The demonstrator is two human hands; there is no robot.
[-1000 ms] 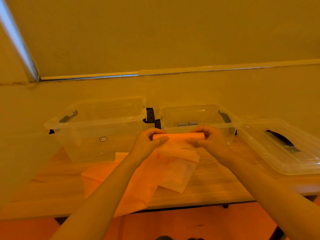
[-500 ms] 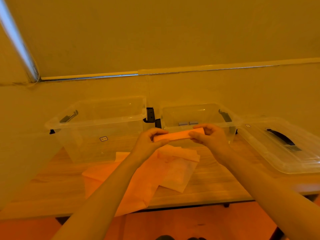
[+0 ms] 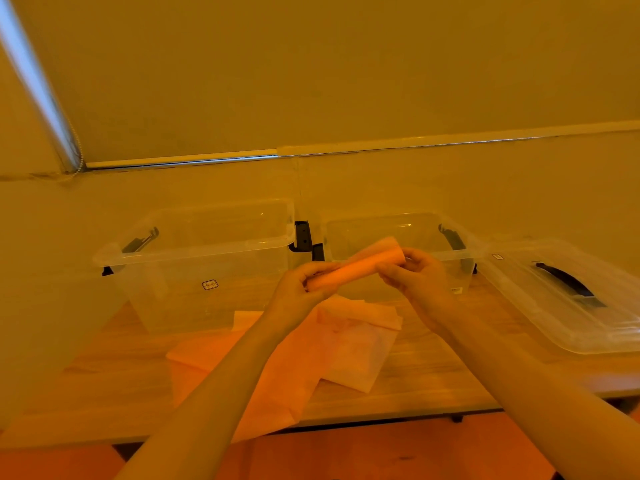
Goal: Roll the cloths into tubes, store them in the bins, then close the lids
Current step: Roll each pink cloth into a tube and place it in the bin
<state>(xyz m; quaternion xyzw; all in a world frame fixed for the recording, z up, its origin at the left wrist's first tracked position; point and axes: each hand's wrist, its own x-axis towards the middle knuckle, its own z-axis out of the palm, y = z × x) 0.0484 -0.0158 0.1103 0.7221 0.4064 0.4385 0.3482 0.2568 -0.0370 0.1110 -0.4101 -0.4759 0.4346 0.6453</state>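
An orange cloth rolled into a tube [image 3: 360, 266] is held in the air in front of the right bin, tilted with its right end higher. My left hand [image 3: 299, 291] grips its lower left end and my right hand [image 3: 414, 277] grips its upper right end. Two clear plastic bins stand open at the back of the table: a larger left bin [image 3: 194, 251] and a smaller right bin [image 3: 460, 268]. Flat cloths [image 3: 349, 341] lie in a loose pile on the table below my hands. A clear lid with a dark handle [image 3: 568, 299] rests at the right.
The wooden table [image 3: 433, 372] runs along a wall; its front edge is close to me and one cloth hangs over it. Dark latches [image 3: 304, 237] sit between the two bins. The wall rises directly behind the bins.
The rolled cloth has been lifted off the pile and tilted, its right end rising toward the right bin. Both hands have kept their grip on its ends.
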